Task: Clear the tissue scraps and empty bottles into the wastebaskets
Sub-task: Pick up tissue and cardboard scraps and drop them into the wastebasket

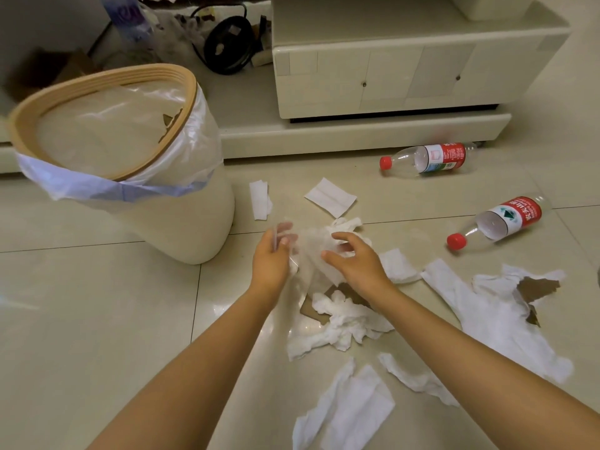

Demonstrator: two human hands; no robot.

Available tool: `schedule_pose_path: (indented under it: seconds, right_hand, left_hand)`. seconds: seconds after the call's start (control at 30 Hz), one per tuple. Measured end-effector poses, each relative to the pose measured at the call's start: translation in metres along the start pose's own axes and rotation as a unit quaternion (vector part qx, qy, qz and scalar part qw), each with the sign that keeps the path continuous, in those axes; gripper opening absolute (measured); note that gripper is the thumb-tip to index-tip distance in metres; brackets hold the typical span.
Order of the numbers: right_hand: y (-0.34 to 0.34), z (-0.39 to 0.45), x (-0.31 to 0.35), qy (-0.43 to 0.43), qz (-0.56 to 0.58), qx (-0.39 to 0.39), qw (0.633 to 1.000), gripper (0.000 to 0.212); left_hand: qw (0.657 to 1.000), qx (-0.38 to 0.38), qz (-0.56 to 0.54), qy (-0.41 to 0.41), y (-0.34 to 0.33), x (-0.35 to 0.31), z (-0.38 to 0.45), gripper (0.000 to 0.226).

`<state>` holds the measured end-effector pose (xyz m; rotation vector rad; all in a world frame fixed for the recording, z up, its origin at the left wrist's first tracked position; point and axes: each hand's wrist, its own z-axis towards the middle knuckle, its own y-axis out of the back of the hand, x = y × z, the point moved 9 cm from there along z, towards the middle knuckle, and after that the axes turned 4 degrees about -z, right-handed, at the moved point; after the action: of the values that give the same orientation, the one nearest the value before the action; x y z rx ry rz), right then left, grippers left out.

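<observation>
Both hands are working in the middle of the pale tiled floor, gathering a crumpled white tissue wad between them. The left hand is pinching its near edge, though motion blur makes the fingertips hard to read; the right hand is curling over the wad from three o'clock, thumb and fingers closing on it.

So the tissue step is under way, with little cleared. The cream wastebasket with a tan rim and clear liner is standing at ten o'clock from the hands, nearby.

More white tissue scraps are lying at six o'clock, over a brown cardboard piece. Two clear empty bottles with red caps, one at one o'clock and another at three, are lying untouched.

Next, the wad probably needs lifting and carrying over that rim before release.
</observation>
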<state>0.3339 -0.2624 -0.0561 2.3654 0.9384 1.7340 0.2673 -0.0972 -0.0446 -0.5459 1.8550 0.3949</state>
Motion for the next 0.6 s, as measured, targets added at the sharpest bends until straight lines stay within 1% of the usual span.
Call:
schedule_pose_path:
  seconds: [0.07,0.1,0.17,0.2,0.23,0.27,0.33,0.37,0.4,0.43,0.47,0.5,0.53,0.57,0.6]
  right_hand:
    - [-0.022,-0.01,0.008,-0.006,0.052,0.044,0.998,0.036]
    - [-0.031,-0.014,0.012,-0.004,0.066,0.056,0.996,0.034]
    - [-0.04,-0.019,0.019,-0.003,0.091,0.043,0.995,0.029]
    - [-0.041,-0.02,0.022,-0.008,0.104,0.037,0.994,0.027]
    - [-0.042,-0.022,0.025,-0.007,0.119,0.045,0.992,0.026]
    - [-0.045,-0.025,0.03,-0.003,0.133,0.071,0.989,0.028]
    - [-0.05,-0.032,0.039,0.007,0.184,0.156,0.971,0.034]
    - [-0.048,-0.034,0.042,0.012,0.207,0.186,0.96,0.038]
    - [-0.042,-0.033,0.043,0.017,0.214,0.19,0.958,0.04]
    - [-0.033,-0.027,0.04,0.021,0.207,0.167,0.964,0.039]
    - [-0.018,-0.018,0.034,0.028,0.181,0.114,0.976,0.036]
    - [0.0,-0.008,0.027,0.04,0.133,0.042,0.989,0.032]
    - [0.018,0.001,0.021,0.058,0.065,-0.029,0.996,0.031]
    - [0.032,0.008,0.017,0.082,-0.018,-0.075,0.994,0.034]
    - [0.039,0.014,0.015,0.104,-0.107,-0.088,0.985,0.041]
  left_hand:
    - [0.999,0.018,-0.033,0.021,-0.005,0.003,-0.004,0.031]
    - [0.997,0.036,-0.045,0.042,-0.011,0.004,-0.008,0.037]
    - [0.991,0.071,-0.072,0.084,-0.026,0.01,-0.017,0.074]
    - [0.989,0.082,-0.081,0.092,-0.031,0.009,-0.022,0.084]
    - [0.989,0.085,-0.081,0.09,-0.032,0.008,-0.025,0.083]
    - [0.991,0.076,-0.07,0.081,-0.03,0.006,-0.024,0.077]
    - [0.996,0.049,-0.047,0.066,-0.02,0.003,-0.021,0.057]
    - [0.996,0.033,-0.047,0.064,-0.013,0.003,-0.019,0.048]
    - [0.997,0.017,-0.048,0.065,-0.007,0.002,-0.018,0.041]
    - [0.996,0.0,-0.054,0.074,-0.001,0.002,-0.018,0.036]
    - [0.995,-0.021,-0.052,0.083,0.006,0.002,-0.018,0.031]
    - [0.994,-0.04,-0.049,0.094,0.012,0.001,-0.018,0.025]
    - [0.992,-0.056,-0.038,0.102,0.018,0.0,-0.019,0.021]
    - [0.991,-0.066,-0.027,0.111,0.023,0.001,-0.02,0.02]
    - [0.991,-0.068,-0.014,0.116,0.028,0.001,-0.021,0.024]
